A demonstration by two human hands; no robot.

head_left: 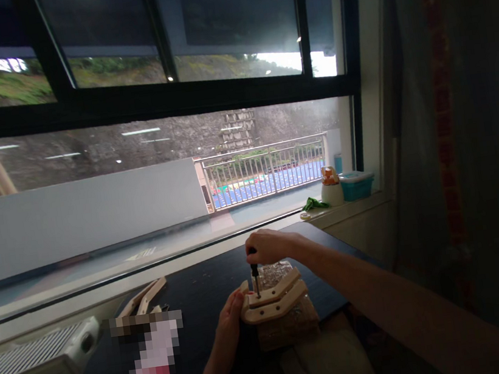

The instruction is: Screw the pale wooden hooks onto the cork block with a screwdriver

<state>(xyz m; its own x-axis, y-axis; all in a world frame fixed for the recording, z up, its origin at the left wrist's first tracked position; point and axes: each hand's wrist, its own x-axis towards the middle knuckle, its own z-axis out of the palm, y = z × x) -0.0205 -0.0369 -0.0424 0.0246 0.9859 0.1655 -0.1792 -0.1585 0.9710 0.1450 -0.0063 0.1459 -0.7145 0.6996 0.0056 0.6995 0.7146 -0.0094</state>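
My right hand (269, 247) is closed around the dark handle of a screwdriver (255, 275), which stands upright. Its tip meets a dark hole or screw in a light wooden piece (275, 297) made of two angled arms. Several dark spots, screws or holes, dot the wood. My left hand (230, 318) grips the left end of this wooden piece, the thumb and fingers pressed at its edge. Under the wood lies a block wrapped in clear plastic (291, 329), brownish in colour.
More angled wooden pieces (142, 299) lie on the dark table (193, 317) at the left, near a blurred pink-white item (155, 359). A radiator (37, 356) stands left of the table. On the sill are a green cloth (313, 203), a white container (332, 193) and a teal box (357, 185).
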